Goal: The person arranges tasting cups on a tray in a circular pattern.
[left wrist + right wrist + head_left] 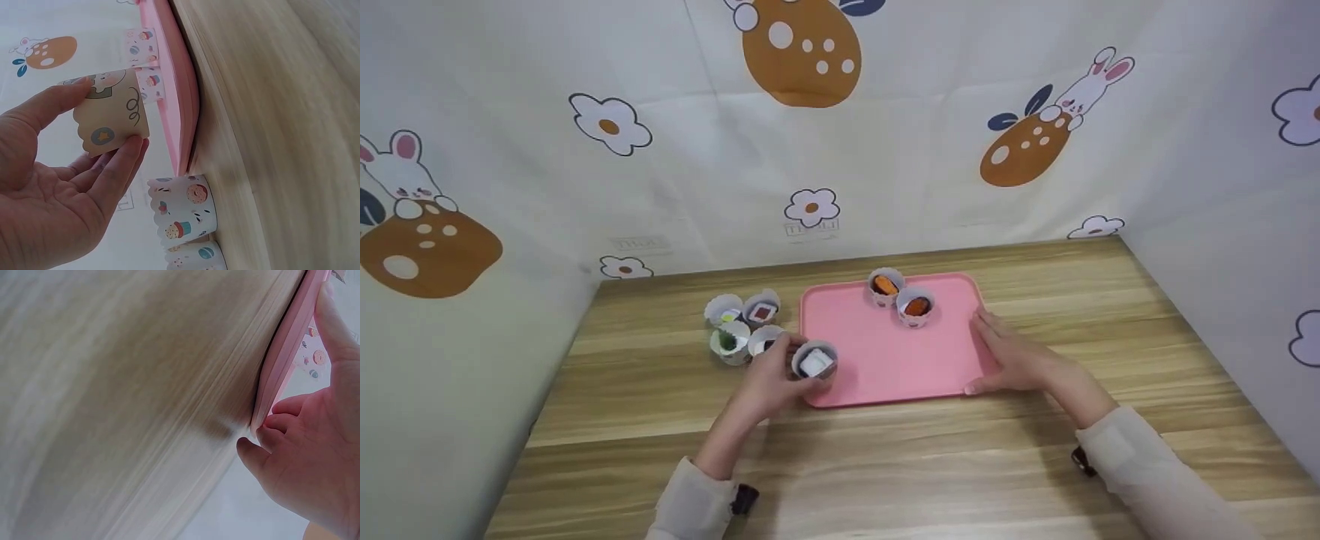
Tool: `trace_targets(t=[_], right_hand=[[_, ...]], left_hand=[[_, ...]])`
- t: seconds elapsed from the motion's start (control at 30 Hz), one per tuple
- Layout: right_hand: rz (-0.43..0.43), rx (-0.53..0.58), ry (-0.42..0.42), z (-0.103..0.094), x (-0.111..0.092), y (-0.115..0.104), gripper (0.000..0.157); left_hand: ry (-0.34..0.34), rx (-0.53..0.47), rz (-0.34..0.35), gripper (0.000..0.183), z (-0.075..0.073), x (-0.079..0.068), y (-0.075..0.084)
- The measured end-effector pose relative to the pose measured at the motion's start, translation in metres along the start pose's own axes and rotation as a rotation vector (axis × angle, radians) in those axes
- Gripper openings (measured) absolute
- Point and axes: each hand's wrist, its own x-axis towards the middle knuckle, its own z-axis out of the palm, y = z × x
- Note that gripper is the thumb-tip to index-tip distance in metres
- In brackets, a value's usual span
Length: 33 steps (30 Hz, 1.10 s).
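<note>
My left hand (769, 381) grips a paper baking cup (115, 115) between thumb and fingers. It hangs over the left edge of the pink tray (877, 360), and a white block (816, 363) shows inside it. In the left wrist view the cup is tipped sideways to the camera, with a cartoon print and scalloped rim. At the tray's right side, my right hand (1024, 360) rests with extended fingers along the edge and the thumb near the front corner. Two cups, one with an orange piece (886, 285) and one with a reddish piece (917, 307), stand at the tray's back.
Left of the tray, several more paper cups stand close together on the wooden table (645, 390). One holds a green piece (727, 340), another a white and brown square (763, 313). A printed cloth (885, 165) rises behind the table and along both sides.
</note>
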Motion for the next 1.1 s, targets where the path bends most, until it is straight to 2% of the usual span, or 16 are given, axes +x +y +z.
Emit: trace_targets(t=[0.4, 0.8, 1.1], right_hand=[[-0.028, 0.007, 0.017, -0.002, -0.003, -0.002, 0.121], [-0.009, 0.004, 0.01, -0.001, -0.002, -0.001, 0.122], [-0.028, 0.002, 0.024, 0.001, -0.001, -0.001, 0.121]], left_hand=[[-0.01, 0.005, 0.029, 0.055, 0.009, 0.007, 0.005], [-0.05, -0.035, -0.003, 0.056, 0.021, 0.014, 0.012], [-0.057, -0.034, 0.033, 0.055, 0.034, 0.02, 0.017]])
